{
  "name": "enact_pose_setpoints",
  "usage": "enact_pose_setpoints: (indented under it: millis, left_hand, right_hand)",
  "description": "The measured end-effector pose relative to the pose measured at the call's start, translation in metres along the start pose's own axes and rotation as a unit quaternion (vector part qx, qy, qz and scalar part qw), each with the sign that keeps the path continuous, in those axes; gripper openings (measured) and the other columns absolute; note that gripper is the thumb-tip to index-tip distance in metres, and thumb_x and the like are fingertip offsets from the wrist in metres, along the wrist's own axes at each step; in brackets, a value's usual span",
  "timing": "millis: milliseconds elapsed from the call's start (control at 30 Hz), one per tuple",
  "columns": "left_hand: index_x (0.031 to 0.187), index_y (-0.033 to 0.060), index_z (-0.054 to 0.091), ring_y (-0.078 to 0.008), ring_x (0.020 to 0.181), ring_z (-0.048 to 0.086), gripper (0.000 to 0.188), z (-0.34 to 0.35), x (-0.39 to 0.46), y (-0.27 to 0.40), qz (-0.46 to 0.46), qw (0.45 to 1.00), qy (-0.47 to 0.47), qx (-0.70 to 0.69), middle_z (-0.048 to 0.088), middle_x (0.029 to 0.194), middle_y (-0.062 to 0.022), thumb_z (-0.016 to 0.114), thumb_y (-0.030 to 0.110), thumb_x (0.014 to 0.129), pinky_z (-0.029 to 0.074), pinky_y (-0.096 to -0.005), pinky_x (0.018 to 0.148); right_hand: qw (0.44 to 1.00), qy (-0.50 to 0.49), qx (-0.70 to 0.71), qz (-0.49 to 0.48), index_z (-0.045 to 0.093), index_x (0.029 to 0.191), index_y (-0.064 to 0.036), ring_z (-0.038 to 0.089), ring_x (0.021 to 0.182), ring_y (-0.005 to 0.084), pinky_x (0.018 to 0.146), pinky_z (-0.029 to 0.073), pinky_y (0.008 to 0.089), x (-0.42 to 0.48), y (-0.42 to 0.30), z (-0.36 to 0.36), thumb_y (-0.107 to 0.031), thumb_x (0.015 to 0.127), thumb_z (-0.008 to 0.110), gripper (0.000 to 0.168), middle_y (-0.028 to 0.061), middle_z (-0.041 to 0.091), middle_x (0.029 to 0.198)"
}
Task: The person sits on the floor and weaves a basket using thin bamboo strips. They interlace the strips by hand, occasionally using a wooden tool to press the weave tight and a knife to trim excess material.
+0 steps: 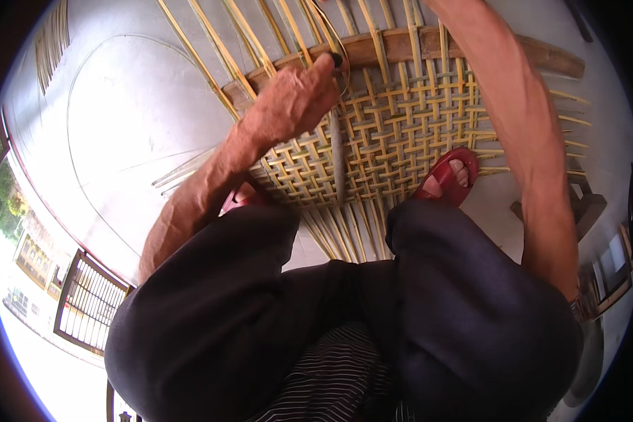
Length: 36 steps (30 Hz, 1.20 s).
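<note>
My left hand (300, 97) is closed around a rod-like tool. Its grey-brown shaft (337, 158) sticks out below the fist across the weave, and a dark end shows by the thumb. Under the hand lies a woven bamboo panel (395, 134) with long loose strips fanning out on its sides. A brown wooden slat (411, 45) crosses the upright strips (232, 45) at the panel's far edge. One thin strip (346, 58) loops beside my left hand. My right forearm (511, 95) reaches over the panel's right side; the hand is beyond the top edge.
Red sandals (451, 176) on my feet press on the panel's near edge. A long thin strip (69, 105) curves over the pale floor (121, 116) at left. A bundle of strips (51, 50) lies far left. Wooden furniture legs (585, 205) stand at right, a slatted gate (89, 303) at left.
</note>
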State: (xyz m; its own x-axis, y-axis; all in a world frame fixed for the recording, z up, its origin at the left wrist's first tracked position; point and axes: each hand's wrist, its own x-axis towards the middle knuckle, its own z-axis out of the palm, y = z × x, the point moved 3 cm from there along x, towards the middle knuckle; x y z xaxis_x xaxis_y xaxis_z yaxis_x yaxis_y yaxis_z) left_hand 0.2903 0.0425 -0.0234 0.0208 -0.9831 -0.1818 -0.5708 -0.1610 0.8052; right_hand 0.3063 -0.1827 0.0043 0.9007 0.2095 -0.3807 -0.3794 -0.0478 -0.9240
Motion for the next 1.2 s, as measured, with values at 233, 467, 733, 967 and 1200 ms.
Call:
enact_pose_setpoints:
  millis: [233, 467, 733, 967, 1200]
  left_hand:
    - [0.096, 0.0026, 0.053, -0.0195, 0.065, 0.074, 0.015, -0.009, 0.002, -0.010, 0.010, 0.997, -0.036, 0.066, 0.069, 0.070, -0.0107, 0.060, 0.015, 0.101, 0.061, -0.0293, 0.054]
    - [0.083, 0.0009, 0.053, -0.0201, 0.055, 0.060, 0.022, -0.008, -0.007, 0.011, -0.187, 0.976, 0.057, 0.097, 0.061, 0.065, -0.0104, 0.068, 0.015, 0.091, 0.053, -0.0383, 0.055]
    - [0.084, -0.0001, 0.055, -0.0205, 0.058, 0.064, 0.020, 0.008, -0.002, 0.017, -0.215, 0.970, 0.101, 0.053, 0.065, 0.069, -0.0120, 0.068, 0.013, 0.091, 0.053, -0.0372, 0.054]
    - [0.077, -0.0037, 0.060, -0.0224, 0.056, 0.063, 0.020, 0.007, -0.009, 0.022, -0.153, 0.981, 0.102, 0.067, 0.063, 0.066, -0.0113, 0.068, 0.009, 0.090, 0.052, -0.0379, 0.053]
    - [0.077, -0.0077, 0.059, -0.0301, 0.068, 0.066, 0.010, 0.011, -0.023, 0.030, -0.083, 0.991, 0.102, 0.018, 0.062, 0.082, -0.0167, 0.052, -0.009, 0.084, 0.054, -0.0408, 0.060]
  right_hand:
    - [0.910, 0.288, -0.240, -0.173, 0.065, 0.078, 0.003, 0.061, 0.063, 0.0234, 0.057, 0.048, 0.0411, 0.019, 0.028, 0.023, -0.011, 0.084, 0.069, 0.016, 0.0141, 0.061, 0.070]
    - [0.797, 0.426, -0.301, -0.305, 0.056, 0.080, 0.001, 0.058, 0.073, 0.0381, 0.061, 0.047, 0.0467, 0.008, 0.012, 0.060, -0.004, 0.087, 0.062, 0.010, 0.0185, 0.052, 0.082]
    - [0.818, 0.380, -0.316, -0.294, 0.055, 0.124, 0.001, 0.063, 0.079, 0.0441, 0.066, 0.052, 0.0507, 0.003, 0.019, 0.058, -0.001, 0.088, 0.055, 0.036, 0.0245, 0.055, 0.095]
    - [0.871, 0.381, -0.192, -0.244, 0.043, 0.149, -0.002, 0.071, 0.087, 0.0343, 0.073, 0.060, 0.0379, -0.062, 0.024, 0.064, -0.014, 0.099, 0.060, 0.055, 0.0239, 0.063, 0.131]
    - [0.950, 0.221, 0.127, -0.180, 0.072, 0.095, -0.005, 0.066, 0.064, 0.0120, 0.056, 0.053, 0.0300, -0.095, 0.075, 0.105, -0.056, 0.105, 0.047, 0.057, 0.0044, 0.067, 0.069]
